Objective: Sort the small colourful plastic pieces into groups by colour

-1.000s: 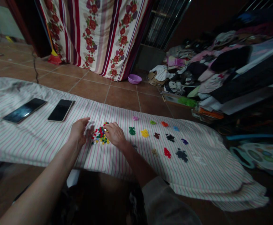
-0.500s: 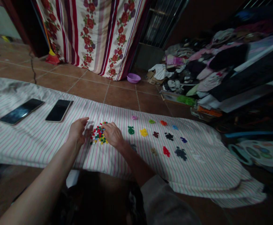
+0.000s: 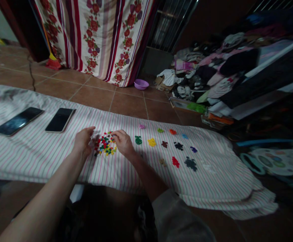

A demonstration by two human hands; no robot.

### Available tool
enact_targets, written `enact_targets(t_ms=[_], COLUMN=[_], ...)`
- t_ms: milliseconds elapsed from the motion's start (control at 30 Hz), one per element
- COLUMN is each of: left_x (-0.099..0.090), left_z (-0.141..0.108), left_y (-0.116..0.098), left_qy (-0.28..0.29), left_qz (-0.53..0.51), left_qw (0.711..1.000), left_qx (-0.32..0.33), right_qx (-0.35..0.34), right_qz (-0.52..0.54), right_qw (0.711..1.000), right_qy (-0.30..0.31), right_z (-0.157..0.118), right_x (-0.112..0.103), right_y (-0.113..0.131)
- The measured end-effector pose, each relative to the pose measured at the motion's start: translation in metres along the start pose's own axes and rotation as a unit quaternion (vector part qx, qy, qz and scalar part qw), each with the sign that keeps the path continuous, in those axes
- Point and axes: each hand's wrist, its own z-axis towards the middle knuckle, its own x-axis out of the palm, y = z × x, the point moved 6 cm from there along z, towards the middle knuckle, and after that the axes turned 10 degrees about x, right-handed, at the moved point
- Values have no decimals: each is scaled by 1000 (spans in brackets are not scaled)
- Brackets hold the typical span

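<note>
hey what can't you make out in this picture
In the head view:
Whether the right hand pinches anything: too small, blurred.
Piece count in the mixed pile: pieces too small.
Shapes of the white pieces: blurred, pale against striped cloth.
Left arm, upper part: cut off by bottom edge.

The place appeared to be a room in a home. A floral striped curtain [image 3: 98, 38] hung down toward the tiled floor [image 3: 127, 102], and a red broom [image 3: 53, 64] stood beside it. A purple basin [image 3: 141, 85] was on the same floor, near a large heap of clothes [image 3: 213, 67]. A striped cloth [image 3: 207, 186], like bed linen, was spread in front.
</note>
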Motion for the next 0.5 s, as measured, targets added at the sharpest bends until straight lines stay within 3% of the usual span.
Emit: enact_targets(t_ms=[300,500], left_x=[6,9], left_z=[3,2], left_y=[6,10], left_qy=[6,3], left_qz=[27,40], left_qw=[1000,999], left_qx=[11,-5], right_qx=[110,169], right_qz=[126,201], right_qw=[986,965], right_qy=[-3,21], right_z=[0,-4], right_x=[-9,-15], right_y=[-33,-39])
